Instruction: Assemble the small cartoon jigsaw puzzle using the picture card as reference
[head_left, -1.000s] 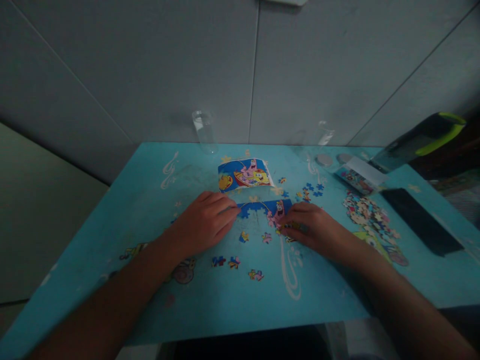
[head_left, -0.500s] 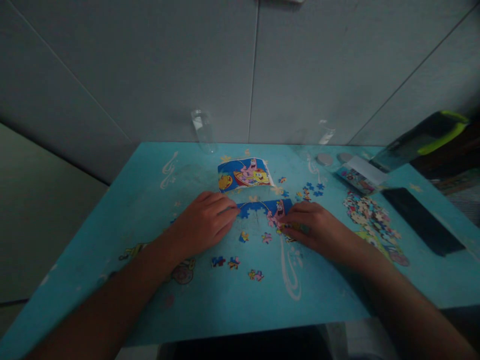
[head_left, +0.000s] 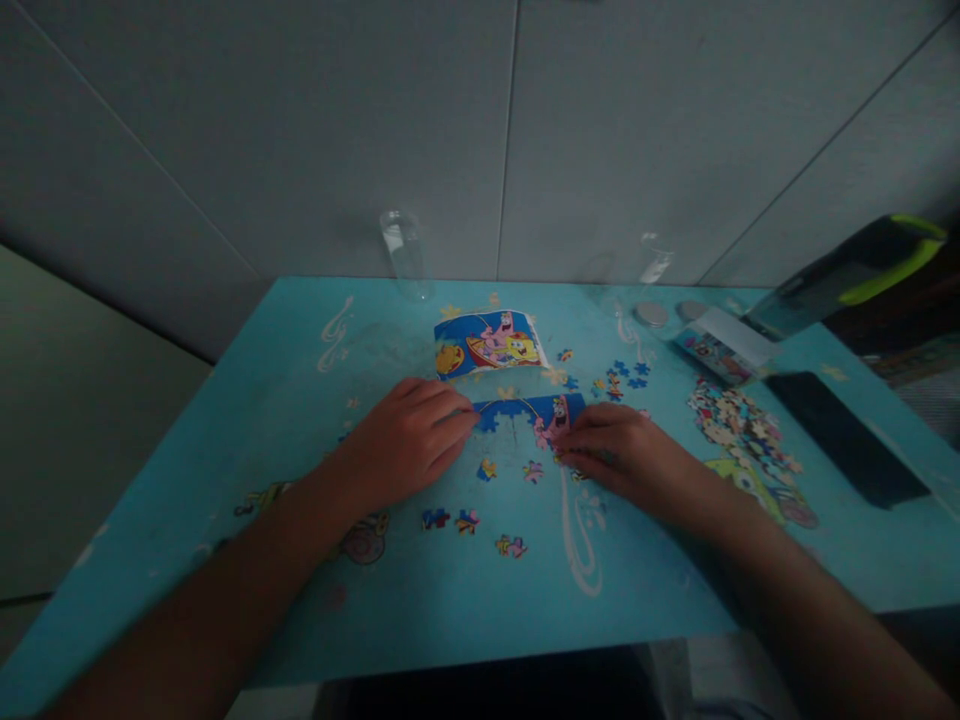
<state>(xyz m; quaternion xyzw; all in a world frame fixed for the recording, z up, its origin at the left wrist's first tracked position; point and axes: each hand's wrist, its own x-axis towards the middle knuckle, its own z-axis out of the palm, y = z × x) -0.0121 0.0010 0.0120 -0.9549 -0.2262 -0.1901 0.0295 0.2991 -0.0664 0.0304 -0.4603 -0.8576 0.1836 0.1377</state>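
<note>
The partly joined puzzle (head_left: 519, 408) is flanked by the left hand (head_left: 416, 435) and right hand (head_left: 621, 445), positioned apart; any grip cannot be determined. Behind the puzzle, a picture card (head_left: 489, 345) is placed; before it, loose pieces (head_left: 487, 470) are scattered; to its right, a piece pile (head_left: 739, 425).

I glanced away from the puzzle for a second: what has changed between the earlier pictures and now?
The view tilted slightly down, so the table sits a little higher in frame. Nothing was visibly taken up or let go. The left hand stays at the left end of the partly built puzzle, the right hand at its right end; the loose pieces and printed picture stayed put.
</note>
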